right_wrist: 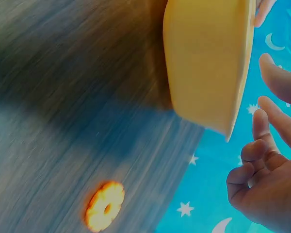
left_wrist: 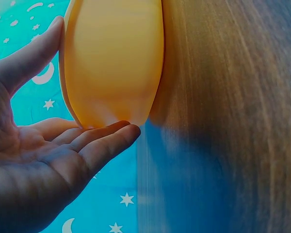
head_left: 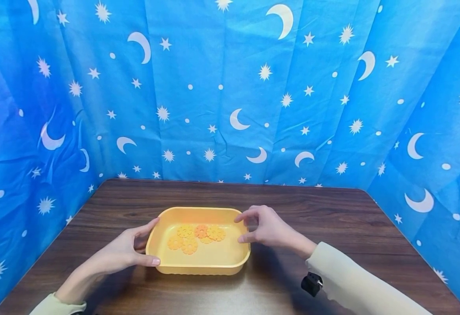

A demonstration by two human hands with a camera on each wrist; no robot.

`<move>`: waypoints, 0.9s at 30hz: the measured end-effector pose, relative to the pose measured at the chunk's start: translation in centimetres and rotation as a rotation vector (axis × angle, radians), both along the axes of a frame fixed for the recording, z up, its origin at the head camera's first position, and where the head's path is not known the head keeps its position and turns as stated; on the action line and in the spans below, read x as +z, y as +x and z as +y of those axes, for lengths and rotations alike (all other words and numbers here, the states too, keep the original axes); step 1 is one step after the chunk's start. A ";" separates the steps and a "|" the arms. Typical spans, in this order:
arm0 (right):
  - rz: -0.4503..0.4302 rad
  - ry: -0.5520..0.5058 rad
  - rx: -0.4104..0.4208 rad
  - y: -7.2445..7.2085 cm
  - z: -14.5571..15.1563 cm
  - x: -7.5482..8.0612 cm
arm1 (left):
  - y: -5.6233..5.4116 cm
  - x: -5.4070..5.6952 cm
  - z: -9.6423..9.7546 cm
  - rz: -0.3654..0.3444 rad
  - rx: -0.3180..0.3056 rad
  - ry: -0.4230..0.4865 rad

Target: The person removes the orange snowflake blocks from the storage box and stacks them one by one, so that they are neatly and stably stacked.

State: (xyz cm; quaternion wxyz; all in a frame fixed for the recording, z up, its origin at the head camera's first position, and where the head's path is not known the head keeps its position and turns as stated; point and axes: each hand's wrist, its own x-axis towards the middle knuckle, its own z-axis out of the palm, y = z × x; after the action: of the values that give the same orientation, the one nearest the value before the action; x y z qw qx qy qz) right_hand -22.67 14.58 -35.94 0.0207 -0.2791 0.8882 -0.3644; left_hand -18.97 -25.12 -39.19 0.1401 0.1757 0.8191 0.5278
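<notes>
A shallow yellow plastic tub (head_left: 226,253) stands on the table with several yellow and orange flower-shaped discs (head_left: 189,246) lying on its floor, left of its middle. My left hand (head_left: 125,250) grips its left end, thumb at the near corner and fingers towards the far corner. The left wrist view has the thumb against the rim and the fingers along the tub's end wall. My right hand (head_left: 263,227) hovers at the tub's right end, thumb and forefinger spread, nothing between them. In the right wrist view, a bright yellow-orange disc (right_wrist: 105,206) lies on the table outside the tub.
The brown wood-grain table (head_left: 332,218) is walled in at the back and sides by a blue cloth (head_left: 198,100) with white moons and stars. A small black device (head_left: 311,284) sits under the right sleeve.
</notes>
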 end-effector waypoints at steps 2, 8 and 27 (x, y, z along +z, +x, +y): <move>0.013 0.011 0.012 -0.1 -0.7 -0.1 | 0.0 0.0 0.0 -0.001 0.000 0.000; 0.024 0.047 0.042 0.0 -2.8 -0.4 | 0.1 -0.1 0.0 -0.009 0.006 0.007; -0.003 0.041 0.117 -0.9 -7.3 -2.0 | 0.2 -0.1 -0.1 0.010 0.024 0.029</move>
State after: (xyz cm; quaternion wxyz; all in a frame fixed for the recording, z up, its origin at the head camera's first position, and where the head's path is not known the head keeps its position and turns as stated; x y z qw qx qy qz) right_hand -23.60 7.27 -37.96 0.0490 -0.3296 0.8776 -0.3446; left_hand -18.76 -25.23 -39.29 0.1270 0.1705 0.8140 0.5406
